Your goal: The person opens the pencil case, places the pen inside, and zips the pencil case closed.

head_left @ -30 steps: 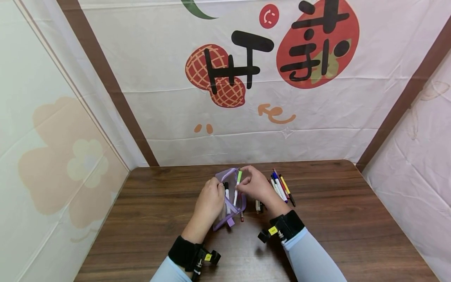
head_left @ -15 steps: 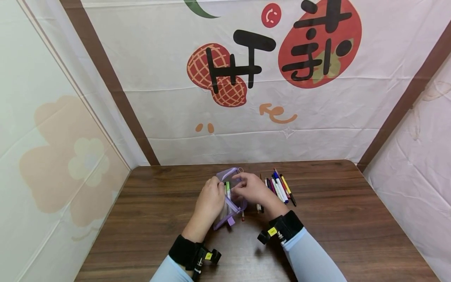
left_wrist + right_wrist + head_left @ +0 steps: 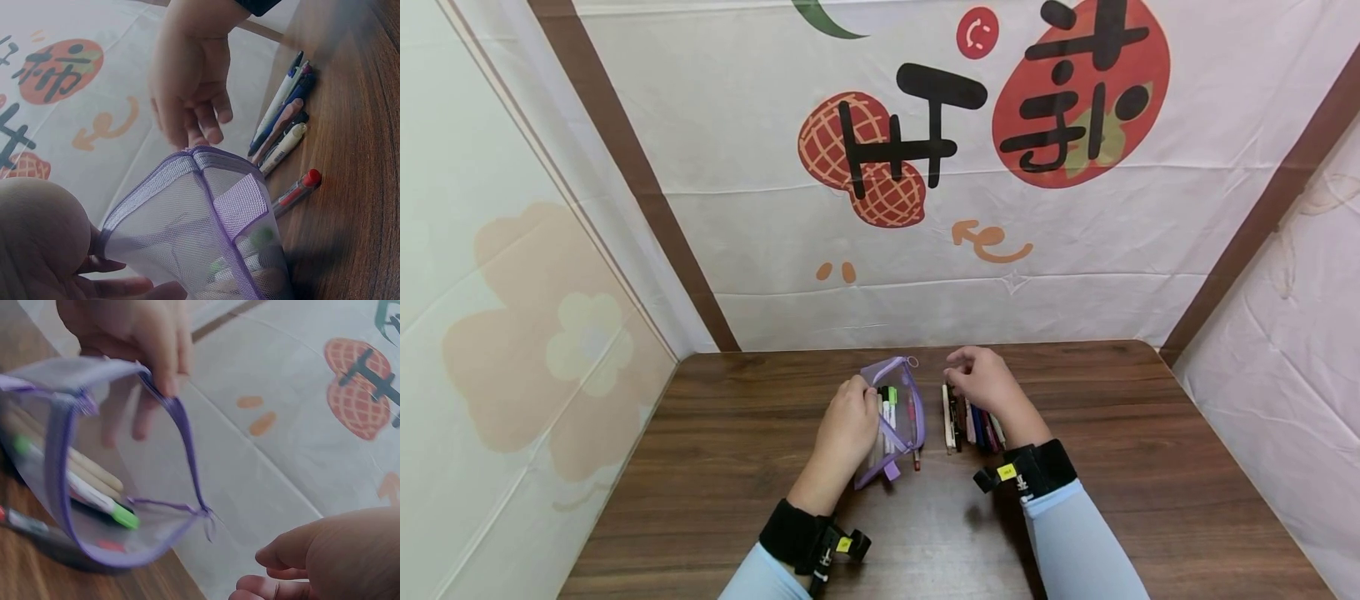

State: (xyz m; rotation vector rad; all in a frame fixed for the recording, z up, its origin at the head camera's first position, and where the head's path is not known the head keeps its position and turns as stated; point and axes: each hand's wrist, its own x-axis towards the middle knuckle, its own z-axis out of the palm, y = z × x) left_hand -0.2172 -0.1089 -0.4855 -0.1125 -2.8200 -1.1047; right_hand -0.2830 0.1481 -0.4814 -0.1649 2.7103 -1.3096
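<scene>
A see-through mesh pencil case [image 3: 917,417] with purple zipper edging lies with its mouth unzipped. My left hand [image 3: 847,421] pinches its upper edge between thumb and fingers. Inside it the right wrist view shows a green-capped marker [image 3: 106,503] among beige pens [image 3: 94,472]. To the right, my right hand [image 3: 988,383] is above the far ends of a row of pens [image 3: 973,425], its fingers loosely bent with nothing between them. In the left wrist view these pens [image 3: 278,119] lie side by side, partly overlapping.
A pen with a red end [image 3: 310,178] lies on the wooden table [image 3: 910,542] close against the case's right side. A printed white cloth [image 3: 760,242] hangs behind the table's far edge, with further cloth on both sides.
The green-capped marker has gone from my right hand into the pencil case. My right hand has then moved right, over the loose pens. The left hand has kept its grip on the case.
</scene>
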